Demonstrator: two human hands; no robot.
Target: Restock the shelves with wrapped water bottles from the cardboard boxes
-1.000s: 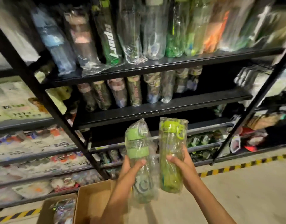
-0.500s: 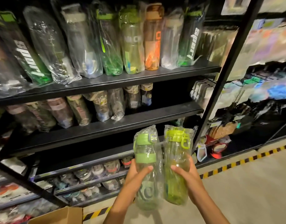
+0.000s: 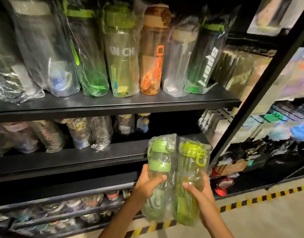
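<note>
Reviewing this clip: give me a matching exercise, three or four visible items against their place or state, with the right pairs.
Things:
1. darker green-lidded bottle
2. yellow-green-lidded bottle
3. orange bottle
4. bottle marked Sport

Places:
A. upper shelf, far right of the row
B. held by the right hand
C. held by the left hand
D. upper shelf, between a green and a clear bottle

Pairs: 1-C, 2-B, 3-D, 4-A

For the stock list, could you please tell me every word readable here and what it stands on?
"AN CH": yellow-green bottle, top shelf; first letters hidden.
"CHEER": orange bottle, vertical; last letters uncertain.
"Sport": dark bottle, vertical.
Left-hand bottle: large letters, partly covered, unreadable.
Middle-shelf bottles: prints too blurred.
</note>
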